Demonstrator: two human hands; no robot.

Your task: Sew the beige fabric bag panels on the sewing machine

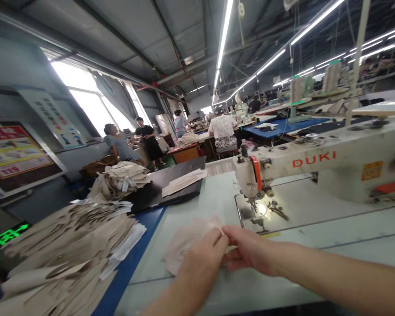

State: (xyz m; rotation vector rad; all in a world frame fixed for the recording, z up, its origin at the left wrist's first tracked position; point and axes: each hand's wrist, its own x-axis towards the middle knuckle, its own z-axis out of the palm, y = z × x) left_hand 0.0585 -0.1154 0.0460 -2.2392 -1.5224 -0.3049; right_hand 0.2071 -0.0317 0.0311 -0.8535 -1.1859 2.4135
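Note:
Both my hands meet at a pale pinkish-beige fabric piece (177,248) over the light green sewing table (145,285), in front of the sewing machine (303,162). My left hand (206,259) is closed on the fabric near its right edge and is smeared by motion. At that same edge, my right hand (245,248) pinches the cloth between thumb and fingers. The machine's needle and presser foot (255,204) stand a little beyond my right hand, lit by a small lamp. Part of the fabric is hidden behind my left hand.
Layered beige fabric pieces (69,245) lie on a blue surface (131,252) at the left. Behind them is a fabric bundle (125,177). A black board (154,193) bears pale strips (184,181). Several people work farther back, one in a white top (223,125).

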